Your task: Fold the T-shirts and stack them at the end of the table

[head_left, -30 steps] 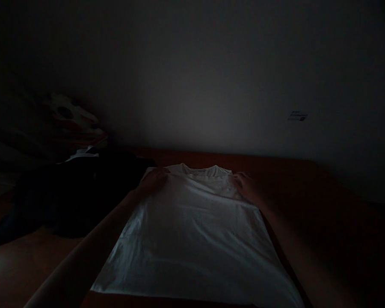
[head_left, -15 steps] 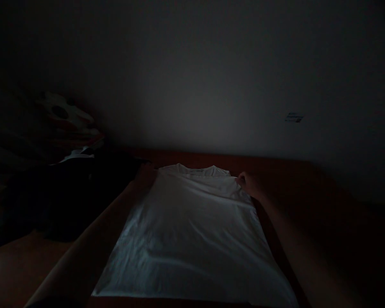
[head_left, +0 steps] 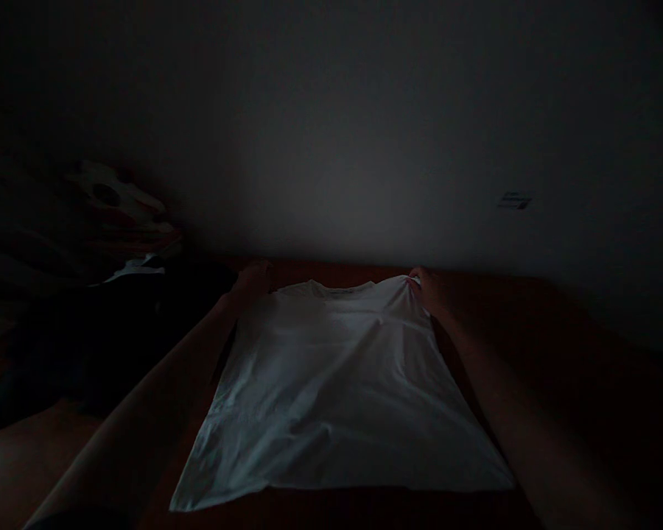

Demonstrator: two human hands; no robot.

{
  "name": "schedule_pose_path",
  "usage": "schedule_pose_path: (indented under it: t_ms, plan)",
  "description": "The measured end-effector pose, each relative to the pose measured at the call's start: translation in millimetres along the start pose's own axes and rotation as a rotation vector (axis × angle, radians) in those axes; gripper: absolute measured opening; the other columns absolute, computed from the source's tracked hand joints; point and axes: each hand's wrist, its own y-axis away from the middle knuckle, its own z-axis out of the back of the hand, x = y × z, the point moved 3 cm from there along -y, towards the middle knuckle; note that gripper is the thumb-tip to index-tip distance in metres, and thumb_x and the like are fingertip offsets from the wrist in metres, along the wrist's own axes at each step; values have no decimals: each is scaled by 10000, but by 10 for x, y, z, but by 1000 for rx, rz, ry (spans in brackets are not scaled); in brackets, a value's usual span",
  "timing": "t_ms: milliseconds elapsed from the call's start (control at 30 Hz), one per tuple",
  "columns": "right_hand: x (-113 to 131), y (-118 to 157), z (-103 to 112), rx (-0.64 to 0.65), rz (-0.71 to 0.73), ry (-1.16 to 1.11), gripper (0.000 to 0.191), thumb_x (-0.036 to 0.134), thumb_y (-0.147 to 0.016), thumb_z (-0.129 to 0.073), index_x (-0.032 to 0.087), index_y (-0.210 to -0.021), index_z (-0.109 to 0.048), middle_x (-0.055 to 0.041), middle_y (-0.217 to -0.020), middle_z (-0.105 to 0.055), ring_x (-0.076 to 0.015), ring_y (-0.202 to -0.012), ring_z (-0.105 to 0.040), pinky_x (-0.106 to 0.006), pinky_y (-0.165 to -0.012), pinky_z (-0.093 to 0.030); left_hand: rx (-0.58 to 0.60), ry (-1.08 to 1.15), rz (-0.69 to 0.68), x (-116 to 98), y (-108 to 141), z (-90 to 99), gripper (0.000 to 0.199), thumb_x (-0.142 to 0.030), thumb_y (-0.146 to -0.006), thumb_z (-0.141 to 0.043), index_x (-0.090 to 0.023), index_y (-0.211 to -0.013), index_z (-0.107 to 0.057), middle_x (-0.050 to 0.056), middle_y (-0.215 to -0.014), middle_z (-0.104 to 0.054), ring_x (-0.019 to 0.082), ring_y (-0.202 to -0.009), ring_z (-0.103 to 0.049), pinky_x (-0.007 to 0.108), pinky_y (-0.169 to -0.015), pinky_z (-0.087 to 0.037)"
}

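A white shirt [head_left: 337, 390] lies spread on a reddish-brown surface, its neckline at the far side and its hem towards me. At its far right corner my right hand [head_left: 426, 288] is closed on the cloth, which bunches and creases from that point. My left hand [head_left: 253, 281] is beside the far left corner; its fingers are dark and blurred, so whether they hold the cloth cannot be made out.
Dark clothing [head_left: 99, 338] lies in a heap on the left, with a small white piece on it. Behind it is a white and red pile [head_left: 124, 202]. A grey wall [head_left: 342, 147] with a small label [head_left: 515, 201] rises beyond the brown surface [head_left: 530, 324].
The shirt's far right corner has moved away from me with my right hand, and its hem has drawn back on the right. My left hand has also shifted slightly farther away.
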Motion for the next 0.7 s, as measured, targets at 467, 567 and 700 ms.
schedule_pose_path:
  t_ms: [467,567,700]
  plan:
    - [-213,103,-184,177,9,-123,128,244,-889,-618,212,-935,-733,-96,-1007,-748,-222,-933,-691,-322,-848,-516,223,-26,-83,9,114,-46,199,-211,-748,-637,-195,-889,-777,114,-1019,-787,294,-980,-737,327,-850,-538]
    - [-208,103,-64,56,50,-157,199,326,-913,-596,208,-1004,-729,-114,-1107,-704,-241,-1030,-657,-355,-939,-495,157,-22,-21,94,59,72,226,-270,-781,-652,-166,-955,-754,117,-1012,-781,285,-959,-728,331,-846,-526]
    - [-197,37,-16,-90,-47,-212,224,383,-874,-626,208,-945,-746,-117,-1043,-702,-269,-998,-660,-381,-941,-487,44,-3,85,158,-54,119,283,-369,-846,-627,-173,-1030,-719,118,-1069,-768,284,-1014,-710,329,-873,-521]
